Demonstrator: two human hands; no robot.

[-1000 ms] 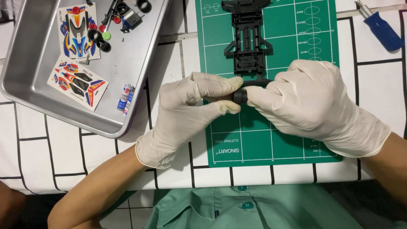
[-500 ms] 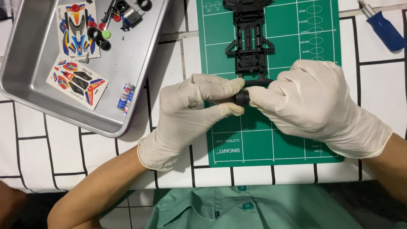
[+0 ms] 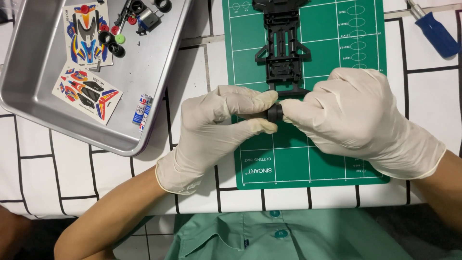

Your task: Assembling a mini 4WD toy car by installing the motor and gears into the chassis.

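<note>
Left hand (image 3: 216, 130): gloved in cream latex, its grip pinched together on the left side of a small black wheel-like part (image 3: 275, 112) — thumb below, forefinger above.
Right hand (image 3: 351, 115): also gloved, fingertips clamped on the same part from the right, so both hands meet over it.
Small black part: held just above the near half of the green cutting mat (image 3: 332, 159), right beside the near end of the black plastic chassis (image 3: 281, 53) that lies flat on the mat.
Tray (image 3: 29, 72): a metal tray at far left on the tiled counter (image 3: 433, 96), holding two sticker sheets (image 3: 86, 91), tiny wheels and gears (image 3: 113, 43), and a small tube (image 3: 141, 110).
Screwdriver (image 3: 435, 31): blue-handled, far right, well apart from the hands.
Risk, slipping: the part is small and the gloves look smooth — an uneven squeeze could pop it out, and it might roll off the mat.
Risk, forcing: pushing the pieces together at a tilt could jam or crack them.
Risk, nudging: the knuckles sit close to the chassis and could knock it askew.
</note>
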